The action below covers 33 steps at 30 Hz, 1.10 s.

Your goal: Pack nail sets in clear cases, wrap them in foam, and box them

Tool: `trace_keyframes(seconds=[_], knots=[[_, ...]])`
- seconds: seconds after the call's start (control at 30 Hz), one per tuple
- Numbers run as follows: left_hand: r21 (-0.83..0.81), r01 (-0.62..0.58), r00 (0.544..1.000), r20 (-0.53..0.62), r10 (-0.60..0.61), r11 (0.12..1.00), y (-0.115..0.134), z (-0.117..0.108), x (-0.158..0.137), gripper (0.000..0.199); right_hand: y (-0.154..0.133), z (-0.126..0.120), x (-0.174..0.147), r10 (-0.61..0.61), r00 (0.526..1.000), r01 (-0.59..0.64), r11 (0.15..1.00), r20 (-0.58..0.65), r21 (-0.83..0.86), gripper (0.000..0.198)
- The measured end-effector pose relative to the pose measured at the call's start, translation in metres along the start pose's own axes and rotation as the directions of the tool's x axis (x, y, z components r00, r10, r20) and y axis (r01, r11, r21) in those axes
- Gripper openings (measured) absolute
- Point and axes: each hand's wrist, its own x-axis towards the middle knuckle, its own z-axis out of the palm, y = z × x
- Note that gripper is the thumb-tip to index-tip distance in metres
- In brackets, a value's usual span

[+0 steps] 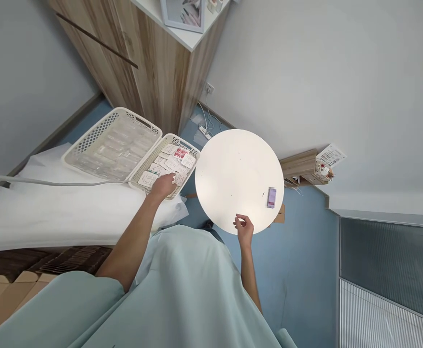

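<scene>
White cards, left of centre, in basket presumably placed beside round table for easy reach. Left hand: among cards, grip indiscernible. Right hand: over table's lower edge, loosely curled, fingertips apart.

The person wears a loose top in plain pale blue-green, the cloth smooth and matt, with soft, broad folds down the front. The left sleeve is wide and short, in the same cloth, its hem near the elbow. Both the left hand and the right hand are bare, as are the slim forearms. Beyond the top's rounded edge shows a little dark clothing, too small to make out
</scene>
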Motion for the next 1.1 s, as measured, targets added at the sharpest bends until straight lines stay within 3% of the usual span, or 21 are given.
trace_keyframes(seconds=[0.17, 0.27, 0.4, 0.47, 0.57, 0.63, 0.7, 0.87, 1.1], knots=[[0.007, 0.145, 0.988, -0.06, -0.144, 0.989, 0.011, -0.003, -0.018, 0.06, -0.01, -0.003, 0.017, -0.03, 0.998, 0.029, 0.999, 0.051, 0.016, 0.035], [-0.019, 0.195, 0.966, -0.169, -0.196, 0.981, 0.027, -0.015, -0.032, 0.058, -0.017, -0.008, 0.028, -0.037, 0.995, 0.036, 0.999, 0.088, 0.019, 0.034], [-0.216, 0.123, 0.891, -0.407, -0.204, 0.969, 0.064, -0.035, -0.051, 0.054, -0.023, -0.013, 0.043, -0.095, 0.981, 0.086, 0.994, 0.169, 0.06, 0.031], [-0.371, 0.022, 0.872, -0.447, -0.2, 0.928, 0.09, -0.038, -0.06, 0.05, -0.028, -0.015, 0.051, -0.129, 0.969, 0.11, 0.989, 0.21, 0.1, 0.03], [-0.615, -0.141, 0.918, -0.374, -0.13, 0.776, 0.135, -0.029, -0.073, 0.055, -0.04, -0.022, 0.059, -0.178, 0.952, 0.131, 0.972, 0.25, 0.195, 0.025], [-0.724, -0.168, 0.965, -0.259, -0.037, 0.669, 0.166, -0.015, -0.08, 0.064, -0.049, -0.029, 0.063, -0.2, 0.943, 0.129, 0.957, 0.266, 0.26, 0.022], [-0.771, -0.157, 0.985, -0.164, 0.046, 0.617, 0.195, 0.001, -0.087, 0.068, -0.055, -0.039, 0.066, -0.206, 0.94, 0.116, 0.943, 0.271, 0.313, 0.022], [-0.784, -0.137, 0.987, -0.059, 0.147, 0.605, 0.246, 0.035, -0.095, 0.069, -0.049, -0.064, 0.072, -0.171, 0.946, 0.055, 0.922, 0.275, 0.384, 0.033], [-0.784, -0.109, 0.983, 0.006, 0.184, 0.611, 0.279, 0.062, -0.096, 0.068, -0.013, -0.081, 0.073, -0.121, 0.959, -0.001, 0.904, 0.258, 0.427, 0.039]])
